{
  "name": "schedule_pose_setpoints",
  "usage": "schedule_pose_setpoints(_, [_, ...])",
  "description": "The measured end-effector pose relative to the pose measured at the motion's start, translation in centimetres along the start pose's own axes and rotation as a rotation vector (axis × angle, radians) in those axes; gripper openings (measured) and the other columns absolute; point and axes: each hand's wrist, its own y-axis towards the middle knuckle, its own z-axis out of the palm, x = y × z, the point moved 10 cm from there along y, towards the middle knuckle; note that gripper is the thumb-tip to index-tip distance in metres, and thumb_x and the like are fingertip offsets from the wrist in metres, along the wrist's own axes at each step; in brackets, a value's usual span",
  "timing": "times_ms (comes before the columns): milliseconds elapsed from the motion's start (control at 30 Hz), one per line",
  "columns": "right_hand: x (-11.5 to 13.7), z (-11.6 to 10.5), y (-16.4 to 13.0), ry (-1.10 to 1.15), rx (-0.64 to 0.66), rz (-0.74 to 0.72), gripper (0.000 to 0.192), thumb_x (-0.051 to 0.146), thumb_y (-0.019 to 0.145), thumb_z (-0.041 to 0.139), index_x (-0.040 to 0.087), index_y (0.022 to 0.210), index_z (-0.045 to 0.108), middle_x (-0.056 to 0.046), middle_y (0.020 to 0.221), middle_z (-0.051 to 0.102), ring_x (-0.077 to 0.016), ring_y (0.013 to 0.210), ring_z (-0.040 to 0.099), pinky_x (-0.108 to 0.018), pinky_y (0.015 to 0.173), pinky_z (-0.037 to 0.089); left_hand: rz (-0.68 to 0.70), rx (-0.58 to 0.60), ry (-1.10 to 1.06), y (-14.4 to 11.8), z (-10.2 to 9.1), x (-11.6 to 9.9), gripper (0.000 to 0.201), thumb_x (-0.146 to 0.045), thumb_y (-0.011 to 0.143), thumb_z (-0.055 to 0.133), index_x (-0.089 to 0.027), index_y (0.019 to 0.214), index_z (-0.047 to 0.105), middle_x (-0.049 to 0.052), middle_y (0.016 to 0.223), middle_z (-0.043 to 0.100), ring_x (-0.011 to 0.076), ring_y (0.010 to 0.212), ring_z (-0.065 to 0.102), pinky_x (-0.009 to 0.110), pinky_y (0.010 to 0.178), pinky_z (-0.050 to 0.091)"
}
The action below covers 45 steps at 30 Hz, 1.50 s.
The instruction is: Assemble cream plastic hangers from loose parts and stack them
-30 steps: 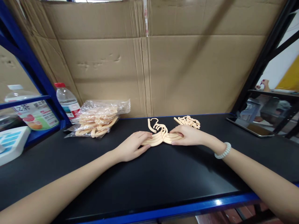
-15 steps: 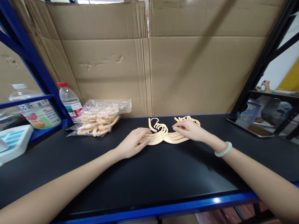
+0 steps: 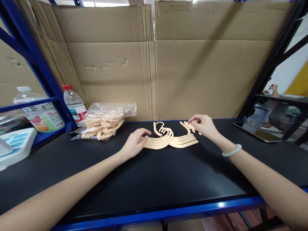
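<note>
Several cream plastic hangers (image 3: 171, 140) lie fanned in a row on the black shelf top (image 3: 154, 179), their hooks pointing toward the cardboard. My left hand (image 3: 134, 144) rests on the left ends of these hangers, fingers loosely spread. My right hand (image 3: 203, 126) has its fingertips pinched on a small pile of cream plastic clips (image 3: 191, 126) behind the hangers' right ends. A white bead bracelet (image 3: 232, 150) circles my right wrist.
A clear bag of more cream hangers (image 3: 103, 123) lies at the back left beside a water bottle (image 3: 74, 104). Cardboard sheets (image 3: 154, 64) wall the back. A tablet (image 3: 260, 131) lies at the right. A blue shelf post (image 3: 36, 64) and a white box (image 3: 14, 146) stand left.
My right hand lifted off the hangers' right ends and moved back to the pile of clips. My left hand stayed on the left ends. The hangers now lie more spread out.
</note>
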Motion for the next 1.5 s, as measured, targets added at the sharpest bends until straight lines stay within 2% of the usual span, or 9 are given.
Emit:
schedule_pose_setpoints(167, [-1.4,-0.1,0.3,-0.026,-0.016,0.023,0.023,0.014,0.068,0.047,0.015,0.072,0.070,0.005,0.043,0.044,-0.0094,0.043,0.041,-0.024,0.049,0.031,-0.034,-0.023,0.005,0.2,-0.3,0.6,0.023,-0.025,0.084,0.045,-0.018,0.098,0.061,0.007,0.099,0.066,0.0204,0.088,0.061,0.030,0.070,0.048])
schedule_pose_setpoints(333, [-2.2,1.7,1.2,-0.160,0.056,0.068,0.025,0.014,0.071,0.046,0.015,0.079,0.070,0.001,0.051,0.054,-0.0111,0.048,0.050,-0.023,0.050,0.035,-0.136,0.019,0.124,1.8,-0.5,1.9,0.018,-0.024,0.081,0.050,-0.017,0.092,0.062,0.005,0.095,0.068,0.0195,0.091,0.063,0.029,0.077,0.048])
schedule_pose_setpoints(467, [-0.5,5.0,3.1,-0.207,0.173,0.049,0.021,0.019,0.072,0.055,0.016,0.086,0.071,-0.002,0.062,0.064,-0.0137,0.059,0.058,-0.023,0.056,0.039,-0.228,0.052,0.210,4.3,-0.1,3.1,0.015,-0.024,0.079,0.054,-0.017,0.086,0.065,0.005,0.088,0.071,0.0194,0.083,0.065,0.028,0.075,0.049])
schedule_pose_setpoints(633, [2.5,10.3,6.0,-0.303,0.378,0.064,0.018,0.031,0.070,0.064,0.015,0.072,0.072,-0.010,0.075,0.070,-0.0211,0.074,0.065,-0.026,0.061,0.042,-0.386,0.125,0.326,7.3,2.0,4.2,0.023,-0.035,0.079,0.060,-0.016,0.089,0.068,0.009,0.092,0.072,0.0235,0.089,0.067,0.028,0.074,0.050])
schedule_pose_setpoints(833, [3.2,16.1,6.8,-0.366,0.610,0.176,0.020,0.032,0.069,0.070,0.014,0.059,0.070,-0.009,0.068,0.070,-0.0211,0.072,0.066,-0.026,0.062,0.045,-0.592,0.275,0.426,8.1,4.1,5.3,0.031,-0.038,0.085,0.062,-0.012,0.103,0.063,0.011,0.104,0.066,0.0225,0.095,0.064,0.037,0.080,0.052])
schedule_pose_setpoints(1000, [2.7,18.3,7.0,-0.346,0.649,0.274,0.021,0.033,0.083,0.065,0.012,0.080,0.067,-0.005,0.080,0.069,-0.0152,0.073,0.064,-0.029,0.067,0.051,-0.630,0.330,0.441,7.9,4.4,6.3,0.031,-0.031,0.090,0.058,-0.015,0.115,0.056,0.009,0.115,0.059,0.0219,0.100,0.060,0.041,0.083,0.052])
schedule_pose_setpoints(1100, [2.6,18.6,7.3,-0.308,0.618,0.329,0.023,0.035,0.088,0.060,0.012,0.088,0.064,-0.004,0.085,0.066,-0.0138,0.075,0.063,-0.030,0.069,0.052,-0.621,0.321,0.418,8.0,4.3,6.9,0.032,-0.031,0.090,0.058,-0.015,0.117,0.055,0.009,0.117,0.058,0.0224,0.101,0.060,0.041,0.084,0.052])
schedule_pose_setpoints(1267, [2.3,17.3,7.7,-0.128,0.532,0.402,0.023,0.032,0.089,0.060,0.012,0.076,0.060,0.001,0.070,0.061,-0.0091,0.058,0.057,-0.023,0.056,0.048,-0.590,0.273,0.311,8.4,3.6,7.6,0.032,-0.031,0.090,0.057,-0.016,0.118,0.055,0.009,0.118,0.058,0.0221,0.101,0.060,0.042,0.084,0.052])
schedule_pose_setpoints(1500, [2.4,10.6,5.8,0.374,0.422,0.360,0.027,0.023,0.088,0.060,0.015,0.065,0.048,0.006,0.051,0.044,-0.0032,0.039,0.037,-0.017,0.037,0.031,-0.485,0.050,-0.023,6.3,0.0,5.1,0.013,-0.021,0.091,0.050,-0.011,0.096,0.058,0.009,0.101,0.066,0.0186,0.091,0.064,0.031,0.079,0.053])
